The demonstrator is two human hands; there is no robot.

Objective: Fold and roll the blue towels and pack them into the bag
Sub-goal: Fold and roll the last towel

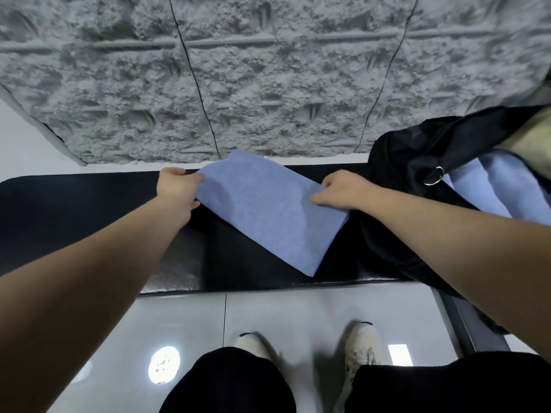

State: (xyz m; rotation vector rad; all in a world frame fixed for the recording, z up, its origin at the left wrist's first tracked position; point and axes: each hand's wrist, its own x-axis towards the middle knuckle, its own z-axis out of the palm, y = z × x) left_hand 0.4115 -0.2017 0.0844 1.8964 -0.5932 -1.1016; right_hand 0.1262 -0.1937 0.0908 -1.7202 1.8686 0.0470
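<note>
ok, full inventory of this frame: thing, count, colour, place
folded towel: 1, blue, lying askew on the bench
bench: 1, black padded, across the middle
bag: 1, black, open, right end of bench
towels in bag: at least 1, blue, count unclear
wall panel: grey, rough, behind bench
floor: grey glossy tiles
shoes: 2, white, bottom
left hand: pinches towel's left edge
right hand: grips towel's right edge

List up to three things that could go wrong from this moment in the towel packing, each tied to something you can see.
1. The folded blue towel lies skewed, its near corner close to the black bench edge; it may slide toward the floor.
2. The left hand and right hand grip only the far end, so layers may shift.
3. The black bag sags, possibly hindering packing.
</note>
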